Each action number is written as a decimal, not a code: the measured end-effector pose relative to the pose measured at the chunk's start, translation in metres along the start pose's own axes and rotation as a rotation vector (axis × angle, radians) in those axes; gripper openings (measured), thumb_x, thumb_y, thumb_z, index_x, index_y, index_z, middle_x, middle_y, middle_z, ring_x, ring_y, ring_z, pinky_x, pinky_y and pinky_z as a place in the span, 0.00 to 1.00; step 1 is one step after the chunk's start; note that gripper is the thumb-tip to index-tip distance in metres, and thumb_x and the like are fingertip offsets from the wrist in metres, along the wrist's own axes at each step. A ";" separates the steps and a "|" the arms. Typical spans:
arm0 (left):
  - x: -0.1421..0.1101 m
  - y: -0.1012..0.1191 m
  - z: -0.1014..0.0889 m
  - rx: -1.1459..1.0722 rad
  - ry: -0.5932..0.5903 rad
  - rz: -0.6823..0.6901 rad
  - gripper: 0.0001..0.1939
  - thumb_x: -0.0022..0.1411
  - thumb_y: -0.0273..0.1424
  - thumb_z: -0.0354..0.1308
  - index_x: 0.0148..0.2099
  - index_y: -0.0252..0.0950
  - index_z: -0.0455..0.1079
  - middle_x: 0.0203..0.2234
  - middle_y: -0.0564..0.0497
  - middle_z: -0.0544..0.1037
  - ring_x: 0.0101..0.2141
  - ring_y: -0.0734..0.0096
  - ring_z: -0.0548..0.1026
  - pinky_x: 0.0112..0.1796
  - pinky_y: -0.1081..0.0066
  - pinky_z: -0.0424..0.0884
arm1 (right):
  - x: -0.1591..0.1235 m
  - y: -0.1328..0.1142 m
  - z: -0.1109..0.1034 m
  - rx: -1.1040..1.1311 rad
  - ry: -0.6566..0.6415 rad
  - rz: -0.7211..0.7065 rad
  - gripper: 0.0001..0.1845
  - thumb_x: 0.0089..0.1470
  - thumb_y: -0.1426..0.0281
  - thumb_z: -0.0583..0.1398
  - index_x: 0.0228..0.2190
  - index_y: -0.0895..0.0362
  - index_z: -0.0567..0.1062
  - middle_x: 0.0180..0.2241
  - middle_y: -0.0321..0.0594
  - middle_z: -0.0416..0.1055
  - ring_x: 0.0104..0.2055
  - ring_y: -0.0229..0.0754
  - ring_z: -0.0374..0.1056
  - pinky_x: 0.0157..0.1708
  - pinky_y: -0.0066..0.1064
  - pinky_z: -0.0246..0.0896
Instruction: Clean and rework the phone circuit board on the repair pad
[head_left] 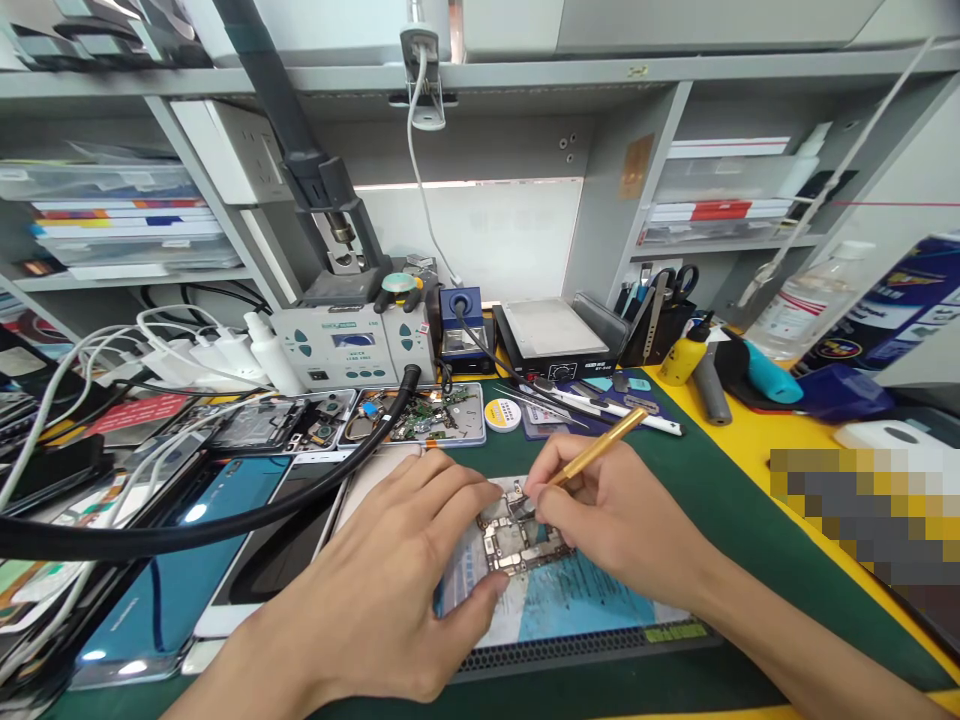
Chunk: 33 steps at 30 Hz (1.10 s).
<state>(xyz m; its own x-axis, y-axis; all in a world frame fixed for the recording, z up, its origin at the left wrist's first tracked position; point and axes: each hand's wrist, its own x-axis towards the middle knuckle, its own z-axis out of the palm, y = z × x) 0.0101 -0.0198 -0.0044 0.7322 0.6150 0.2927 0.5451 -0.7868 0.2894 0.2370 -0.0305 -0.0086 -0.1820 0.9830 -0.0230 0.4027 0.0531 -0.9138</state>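
A phone logic board (514, 562) lies on a blue and white sheet (592, 605) over a dark pad. My left hand (397, 570) is at its left side, thumb on the lower edge and fingers at the upper corner, steadying it. Pinched in my right hand (600, 510) is a gold-handled pen-shaped tool (596, 445), slanting up to the right. Its tip meets the upper part of the board, partly hidden by my fingers, so I cannot tell what kind of tip it has.
A black hose (300, 520) crosses the left side above several phones (187, 560). Behind are a tray of small boards (469, 425), a hot-air station (349, 345), a soldering station (459, 325) and a heating plate (555, 328). A yellow bottle (684, 352) stands at right.
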 end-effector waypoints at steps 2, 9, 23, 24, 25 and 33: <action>0.000 0.000 0.000 0.001 0.003 0.000 0.21 0.63 0.33 0.60 0.58 0.37 0.68 0.49 0.46 0.75 0.50 0.54 0.70 0.57 0.51 0.65 | 0.000 0.000 0.000 -0.005 0.003 -0.001 0.06 0.58 0.71 0.59 0.28 0.53 0.71 0.21 0.29 0.65 0.24 0.36 0.60 0.22 0.29 0.53; 0.000 0.000 0.000 0.003 0.002 0.004 0.21 0.64 0.33 0.60 0.58 0.37 0.67 0.49 0.46 0.75 0.50 0.54 0.70 0.57 0.51 0.65 | 0.001 -0.001 -0.001 -0.017 -0.003 0.005 0.05 0.57 0.71 0.58 0.28 0.53 0.71 0.22 0.30 0.67 0.23 0.37 0.61 0.22 0.29 0.54; 0.001 0.000 -0.001 0.005 -0.015 -0.008 0.22 0.63 0.32 0.60 0.59 0.38 0.66 0.50 0.46 0.75 0.51 0.54 0.70 0.57 0.50 0.65 | 0.000 -0.003 0.000 -0.024 -0.004 0.012 0.06 0.57 0.71 0.57 0.28 0.54 0.71 0.23 0.31 0.68 0.24 0.36 0.60 0.23 0.29 0.53; 0.000 0.000 -0.001 0.006 -0.014 -0.007 0.22 0.63 0.33 0.60 0.59 0.38 0.66 0.50 0.46 0.75 0.51 0.53 0.70 0.56 0.51 0.66 | 0.000 -0.003 0.000 -0.022 -0.002 0.013 0.06 0.58 0.71 0.57 0.28 0.54 0.72 0.23 0.31 0.68 0.24 0.36 0.60 0.23 0.29 0.53; 0.000 0.000 -0.001 0.005 -0.013 -0.005 0.22 0.63 0.33 0.60 0.59 0.38 0.66 0.50 0.46 0.75 0.51 0.53 0.70 0.56 0.51 0.66 | 0.000 -0.002 0.000 -0.023 0.006 0.012 0.06 0.58 0.70 0.58 0.29 0.54 0.72 0.23 0.31 0.69 0.24 0.37 0.61 0.23 0.29 0.53; 0.000 0.001 -0.002 0.009 -0.029 -0.019 0.22 0.64 0.34 0.59 0.59 0.37 0.66 0.50 0.45 0.75 0.51 0.53 0.69 0.57 0.49 0.66 | 0.000 -0.006 -0.002 -0.008 -0.006 0.030 0.07 0.57 0.71 0.57 0.27 0.54 0.72 0.22 0.32 0.69 0.24 0.38 0.63 0.23 0.30 0.55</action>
<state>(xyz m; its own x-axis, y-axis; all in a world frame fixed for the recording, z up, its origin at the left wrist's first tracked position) 0.0101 -0.0204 -0.0027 0.7328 0.6284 0.2610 0.5628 -0.7753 0.2867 0.2367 -0.0300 -0.0027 -0.1754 0.9831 -0.0526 0.4147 0.0253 -0.9096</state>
